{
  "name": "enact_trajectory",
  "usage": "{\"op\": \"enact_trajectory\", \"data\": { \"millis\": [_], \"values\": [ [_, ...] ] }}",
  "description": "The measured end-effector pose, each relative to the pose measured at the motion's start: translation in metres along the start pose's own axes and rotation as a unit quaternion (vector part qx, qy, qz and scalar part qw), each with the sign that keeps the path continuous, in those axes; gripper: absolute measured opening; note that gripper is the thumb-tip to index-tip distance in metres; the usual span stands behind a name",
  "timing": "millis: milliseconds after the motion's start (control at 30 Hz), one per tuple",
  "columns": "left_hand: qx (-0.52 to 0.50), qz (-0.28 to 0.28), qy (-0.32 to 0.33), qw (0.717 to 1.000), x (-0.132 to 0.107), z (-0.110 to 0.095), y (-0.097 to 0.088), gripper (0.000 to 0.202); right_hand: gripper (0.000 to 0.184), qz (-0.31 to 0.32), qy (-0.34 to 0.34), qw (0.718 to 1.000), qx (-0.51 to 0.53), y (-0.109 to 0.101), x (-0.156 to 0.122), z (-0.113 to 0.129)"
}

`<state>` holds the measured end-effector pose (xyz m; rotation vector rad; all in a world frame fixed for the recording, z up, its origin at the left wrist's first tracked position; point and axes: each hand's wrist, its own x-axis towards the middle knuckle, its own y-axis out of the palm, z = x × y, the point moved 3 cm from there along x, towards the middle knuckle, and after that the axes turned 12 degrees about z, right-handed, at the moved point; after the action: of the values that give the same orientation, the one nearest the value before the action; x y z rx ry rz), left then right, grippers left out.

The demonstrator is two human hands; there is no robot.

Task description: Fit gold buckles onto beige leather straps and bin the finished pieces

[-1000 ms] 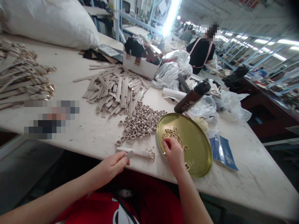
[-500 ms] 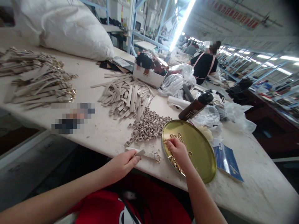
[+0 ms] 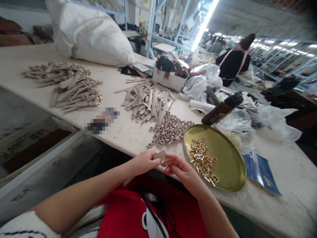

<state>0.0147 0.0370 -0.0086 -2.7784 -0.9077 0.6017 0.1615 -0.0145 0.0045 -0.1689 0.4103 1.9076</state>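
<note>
My left hand (image 3: 148, 162) is closed on a beige strap (image 3: 160, 154), whose short end sticks out past the thumb. Close against it is my right hand (image 3: 182, 169), thumb and fingertips pinched around a small gold buckle (image 3: 163, 162) at the strap; fingers partly cover the buckle, so I cannot tell whether the strap runs through it. To the right, a round gold-coloured tray (image 3: 232, 165) holds a heap of gold buckles (image 3: 201, 157). Beyond my hands lie a pile of small beige loops (image 3: 170, 130) and a pile of loose beige straps (image 3: 148, 100).
Straps with buckles (image 3: 76, 91) are heaped at the left. A white sack (image 3: 91, 36), a box of odds and ends (image 3: 168, 79) and plastic bags line the back. A dark bottle (image 3: 221, 109) leans behind the tray; a blue booklet (image 3: 261, 172) lies right. One person (image 3: 232, 66) is farther off.
My right hand has left the tray with a gold buckle and come to the strap in my left hand. The view has shifted, so the table's things appear farther right.
</note>
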Motion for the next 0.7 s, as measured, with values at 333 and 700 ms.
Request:
{"op": "enact_trajectory", "data": {
  "millis": [333, 700],
  "values": [
    [0.018, 0.055, 0.033, 0.998, -0.006, -0.013, 0.004, 0.027, 0.035, -0.052, -0.032, 0.998, 0.032, -0.002, 0.007, -0.019],
    [0.111, 0.041, 0.028, 0.993, 0.0, -0.005, 0.005, 0.028, 0.027, -0.158, -0.009, 0.926, 0.343, 0.004, 0.019, -0.048]
  ]
}}
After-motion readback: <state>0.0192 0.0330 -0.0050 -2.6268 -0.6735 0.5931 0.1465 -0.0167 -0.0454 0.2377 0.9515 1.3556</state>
